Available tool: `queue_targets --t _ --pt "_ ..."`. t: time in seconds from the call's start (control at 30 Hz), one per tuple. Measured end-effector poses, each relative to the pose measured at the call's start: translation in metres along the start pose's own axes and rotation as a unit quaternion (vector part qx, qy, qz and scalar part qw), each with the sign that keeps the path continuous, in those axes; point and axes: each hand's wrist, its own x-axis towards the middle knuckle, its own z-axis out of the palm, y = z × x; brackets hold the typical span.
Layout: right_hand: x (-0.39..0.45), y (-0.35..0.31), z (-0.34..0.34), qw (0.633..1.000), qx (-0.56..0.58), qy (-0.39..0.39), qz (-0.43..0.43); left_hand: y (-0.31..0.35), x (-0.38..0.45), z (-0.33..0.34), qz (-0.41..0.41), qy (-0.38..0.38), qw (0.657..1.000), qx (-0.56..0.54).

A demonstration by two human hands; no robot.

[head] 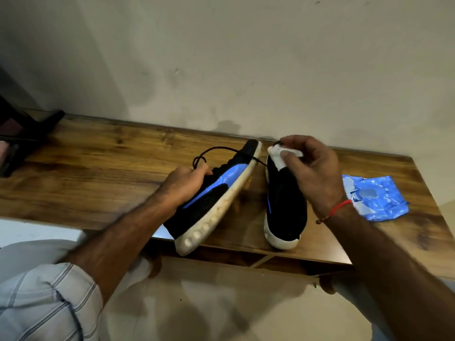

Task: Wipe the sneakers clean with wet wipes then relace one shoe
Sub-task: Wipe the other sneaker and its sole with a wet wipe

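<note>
Two black sneakers with blue side panels and white soles are on the wooden table [98,163]. My left hand [183,184] grips the left sneaker [221,193] at its top and tilts it onto its side, with the sole facing right. Its black lace [216,151] loops loose over the toe. The right sneaker [285,207] stands flat beside it. Above that sneaker's toe, my right hand [312,173] pinches a white wet wipe [283,155]. A red thread circles that wrist.
A blue wet-wipe pack [376,198] lies on the table right of the shoes. The wall runs close behind the table. A dark object [24,134] sits at the table's far left end. The table's front edge lies just under the sneakers' heels.
</note>
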Motion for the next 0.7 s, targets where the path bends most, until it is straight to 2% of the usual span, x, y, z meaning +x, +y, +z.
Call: queue_targets --t 0.1,0.17,0.23,0.3,0.4,0.47,0.53,0.6,0.7 --pt "-0.013 -0.010 0.007 0.986 -0.086 -0.095 -0.106 0.001 0.000 0.002 0.048 0.024 0.996 0.071" --pt "-0.020 -0.015 0.010 0.957 -0.159 -0.147 -0.191 0.000 -0.001 0.002 0.086 0.039 0.989 0.114" --pt "-0.021 -0.014 0.012 0.932 -0.209 -0.178 -0.237 0.001 -0.006 0.004 0.126 0.054 0.977 0.163" --pt "-0.009 -0.005 0.007 0.929 -0.250 -0.124 -0.243 0.001 -0.011 0.005 0.162 0.065 0.963 0.204" --pt "0.017 0.004 -0.016 0.949 -0.261 0.042 -0.174 -0.001 -0.015 0.006 0.197 0.058 0.944 0.259" --pt "0.020 0.003 -0.023 0.955 -0.242 0.079 -0.152 -0.001 -0.015 0.004 0.194 0.041 0.946 0.256" --pt "0.013 -0.005 -0.017 0.965 -0.202 0.038 -0.165 -0.001 -0.015 0.001 0.186 0.034 0.952 0.243" --pt "0.002 -0.017 -0.009 0.965 -0.172 -0.037 -0.194 0.000 -0.016 -0.002 0.188 0.043 0.950 0.245" --pt "-0.017 -0.028 0.003 0.937 -0.193 -0.159 -0.244 0.000 -0.019 -0.003 0.218 0.079 0.938 0.259"
